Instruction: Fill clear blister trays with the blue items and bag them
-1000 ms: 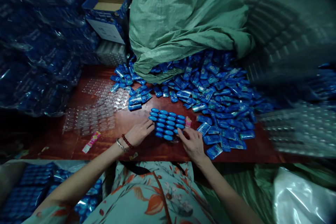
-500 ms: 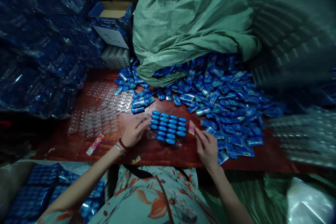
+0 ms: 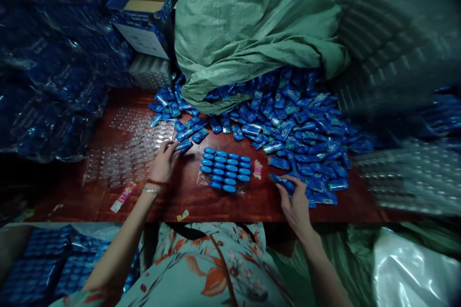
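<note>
Capsule-shaped pieces (image 3: 218, 171) plain bright blue. Loose packets (image 3: 252, 128) darker blue, silvery flecks. Sack (image 3: 252, 19) muted green; tabletop (image 3: 212, 208) reddish brown. Wearer's garment (image 3: 180, 268) pale aqua, orange floral pattern. Beaded bracelet (image 3: 157, 182) dark red. Paper strip (image 3: 123, 196) mostly pink, to my eye.

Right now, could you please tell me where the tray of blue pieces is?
In the head view, the clear tray of blue oval pieces lies on the table between the left hand and right hand, just left of a small pink scrap.

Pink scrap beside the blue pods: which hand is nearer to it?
Right. The right hand is to the right of the pink scrap; the left hand is beyond the blue pods.
</note>
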Demonstrator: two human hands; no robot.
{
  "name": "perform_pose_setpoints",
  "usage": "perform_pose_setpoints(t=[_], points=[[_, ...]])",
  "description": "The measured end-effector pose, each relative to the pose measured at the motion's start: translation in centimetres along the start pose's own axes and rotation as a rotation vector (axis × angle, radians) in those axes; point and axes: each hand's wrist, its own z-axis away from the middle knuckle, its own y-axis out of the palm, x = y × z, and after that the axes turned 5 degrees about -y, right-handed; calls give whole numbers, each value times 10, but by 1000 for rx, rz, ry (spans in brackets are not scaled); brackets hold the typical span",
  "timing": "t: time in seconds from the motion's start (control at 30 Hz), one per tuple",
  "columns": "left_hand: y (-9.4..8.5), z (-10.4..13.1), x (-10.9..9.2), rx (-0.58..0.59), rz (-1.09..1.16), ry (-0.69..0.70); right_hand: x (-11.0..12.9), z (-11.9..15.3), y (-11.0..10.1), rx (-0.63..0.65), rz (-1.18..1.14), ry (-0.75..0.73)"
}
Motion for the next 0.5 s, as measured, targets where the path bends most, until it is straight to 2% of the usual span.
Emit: perform_pose_setpoints(t=[0.13, 0.23, 0.37, 0.5], points=[[-23, 48, -18, 95, 149, 3, 34, 17, 8, 203, -151, -125], [-21, 69, -36, 84, 214, -13, 46, 20, 25, 187, -164, -178], [-4, 74, -45, 17, 206, 101, 39, 21, 42, 154, -134, -349], [4, 68, -41, 51, 108, 303, 29, 19, 37, 217, -35, -493]])
